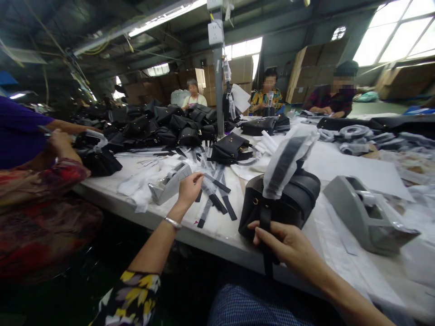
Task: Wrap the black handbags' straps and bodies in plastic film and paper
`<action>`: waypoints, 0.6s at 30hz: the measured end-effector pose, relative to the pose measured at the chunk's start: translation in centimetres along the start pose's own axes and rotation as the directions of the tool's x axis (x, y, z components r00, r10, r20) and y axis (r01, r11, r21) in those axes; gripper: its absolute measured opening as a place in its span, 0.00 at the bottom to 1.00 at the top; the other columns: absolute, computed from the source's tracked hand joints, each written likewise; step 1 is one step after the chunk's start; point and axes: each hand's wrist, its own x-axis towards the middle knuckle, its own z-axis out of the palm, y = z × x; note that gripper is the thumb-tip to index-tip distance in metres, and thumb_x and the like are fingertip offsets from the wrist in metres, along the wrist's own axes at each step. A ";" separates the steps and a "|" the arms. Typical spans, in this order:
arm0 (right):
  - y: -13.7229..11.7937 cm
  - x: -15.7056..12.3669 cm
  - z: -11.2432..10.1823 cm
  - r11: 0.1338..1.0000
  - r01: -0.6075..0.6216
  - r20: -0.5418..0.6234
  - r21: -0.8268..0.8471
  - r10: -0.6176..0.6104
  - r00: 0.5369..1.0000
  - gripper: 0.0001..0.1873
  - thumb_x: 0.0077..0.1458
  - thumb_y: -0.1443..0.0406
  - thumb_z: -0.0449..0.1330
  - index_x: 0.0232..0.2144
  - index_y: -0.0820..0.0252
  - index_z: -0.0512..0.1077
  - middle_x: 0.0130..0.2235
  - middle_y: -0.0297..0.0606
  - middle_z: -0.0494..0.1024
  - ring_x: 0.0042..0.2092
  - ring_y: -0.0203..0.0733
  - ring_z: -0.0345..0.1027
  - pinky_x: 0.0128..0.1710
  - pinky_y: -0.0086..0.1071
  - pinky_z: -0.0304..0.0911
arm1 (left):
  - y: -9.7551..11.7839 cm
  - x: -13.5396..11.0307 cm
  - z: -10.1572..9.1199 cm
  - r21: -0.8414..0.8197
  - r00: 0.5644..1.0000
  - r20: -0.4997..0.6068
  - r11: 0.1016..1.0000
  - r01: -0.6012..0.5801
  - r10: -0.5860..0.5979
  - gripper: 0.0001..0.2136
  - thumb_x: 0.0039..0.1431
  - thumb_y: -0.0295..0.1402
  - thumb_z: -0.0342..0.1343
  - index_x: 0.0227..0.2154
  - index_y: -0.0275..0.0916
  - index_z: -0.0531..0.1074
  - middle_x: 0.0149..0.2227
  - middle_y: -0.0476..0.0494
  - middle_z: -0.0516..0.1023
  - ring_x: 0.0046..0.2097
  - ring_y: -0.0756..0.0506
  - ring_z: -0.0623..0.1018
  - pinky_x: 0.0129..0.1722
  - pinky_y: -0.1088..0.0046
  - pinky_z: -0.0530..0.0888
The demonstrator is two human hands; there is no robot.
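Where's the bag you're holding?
In the head view, the bag is right of centre by the near edge of the table, left of a tape dispenser; the right hand grips its strap.

– Wearing what on the left arm [153, 250]?

– Wearing a flower-printed sleeve [131, 296], mostly black, splashed with bright yellow, white and muted purple. Ends partway up the arm, edged in black.

– And any jewellery?

– Wearing a slim, shiny, silver-coloured bracelet [172, 222], shaped as a smooth rounded band. Too small to make out any marking.

– And on the hands?

– Bare, left hand [190, 190] and right hand [285, 242] alike.

– And farther up the right arm [335, 281]?

– Bare right to the edge of view.

– And lower down?

– Dressed in blue cloth [251, 304], finely checked with paler lines. Can't tell whether apron or skirt.
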 end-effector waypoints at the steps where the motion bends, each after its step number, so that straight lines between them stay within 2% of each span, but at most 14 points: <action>1: 0.0 0.1 -0.1 1.000 0.015 0.003 -0.011 -0.015 1.000 0.21 0.60 0.52 0.57 0.25 0.60 0.78 0.38 0.41 0.82 0.38 0.45 0.74 0.33 0.30 0.66 | -1.0 2.1 0.6 0.056 1.000 -0.003 0.998 0.005 -0.004 0.13 0.66 0.38 0.55 0.48 0.35 0.74 0.49 0.38 0.78 0.50 0.41 0.78 0.52 0.55 0.74; 4: 0.6 0.2 0.4 0.999 0.024 0.031 -0.038 -0.022 0.999 0.21 0.62 0.53 0.56 0.27 0.60 0.78 0.36 0.40 0.82 0.40 0.46 0.75 0.39 0.32 0.67 | -3.0 6.6 2.9 0.180 0.999 0.034 0.983 0.022 -0.028 0.15 0.64 0.38 0.58 0.50 0.37 0.72 0.54 0.38 0.74 0.53 0.40 0.75 0.53 0.51 0.73; 7: 1.7 0.2 1.0 0.998 0.002 0.054 -0.056 0.001 0.999 0.21 0.63 0.52 0.55 0.30 0.60 0.78 0.34 0.39 0.81 0.38 0.45 0.74 0.39 0.31 0.66 | -4.0 8.9 5.1 0.231 0.995 0.073 0.972 0.051 -0.070 0.16 0.64 0.38 0.58 0.52 0.37 0.71 0.54 0.38 0.73 0.51 0.40 0.76 0.50 0.53 0.75; 9: 2.1 0.0 1.1 0.998 -0.012 0.058 -0.059 0.015 0.998 0.21 0.63 0.51 0.55 0.31 0.60 0.78 0.34 0.39 0.80 0.39 0.45 0.73 0.39 0.32 0.66 | -4.5 9.9 5.9 0.224 0.992 0.081 0.972 0.076 -0.096 0.17 0.64 0.38 0.58 0.52 0.37 0.70 0.53 0.38 0.73 0.51 0.40 0.76 0.49 0.54 0.75; 11: 2.3 -0.2 1.1 0.998 -0.052 0.069 -0.038 0.055 0.996 0.21 0.63 0.50 0.55 0.35 0.60 0.78 0.34 0.39 0.80 0.36 0.44 0.73 0.36 0.31 0.67 | -4.6 10.6 5.9 0.183 0.990 0.077 0.978 0.099 -0.115 0.16 0.64 0.38 0.58 0.52 0.36 0.71 0.53 0.38 0.73 0.50 0.40 0.76 0.49 0.54 0.75; 14: 2.1 -0.6 0.8 0.987 -0.152 0.118 0.058 0.144 0.983 0.22 0.62 0.49 0.56 0.45 0.59 0.77 0.35 0.40 0.80 0.31 0.41 0.72 0.28 0.29 0.66 | -4.0 11.4 4.9 0.057 0.991 0.058 0.991 0.118 -0.121 0.14 0.65 0.38 0.57 0.49 0.38 0.72 0.53 0.39 0.74 0.51 0.41 0.76 0.50 0.55 0.75; 16: 2.0 -0.7 0.6 0.980 -0.158 0.155 0.121 0.139 0.978 0.22 0.62 0.50 0.56 0.48 0.57 0.77 0.38 0.40 0.80 0.34 0.41 0.73 0.30 0.29 0.68 | -2.8 11.2 4.0 -0.070 0.992 0.051 0.990 0.119 -0.115 0.13 0.65 0.39 0.57 0.47 0.37 0.73 0.51 0.40 0.76 0.50 0.41 0.77 0.50 0.55 0.75; 18: 1.8 -0.7 0.3 0.980 -0.121 0.180 0.158 0.092 0.979 0.20 0.63 0.51 0.56 0.48 0.56 0.77 0.41 0.40 0.81 0.39 0.43 0.74 0.37 0.31 0.69 | -1.2 10.0 3.0 -0.216 0.992 0.067 0.969 0.122 -0.110 0.15 0.64 0.41 0.57 0.47 0.35 0.74 0.48 0.40 0.78 0.48 0.42 0.78 0.49 0.56 0.76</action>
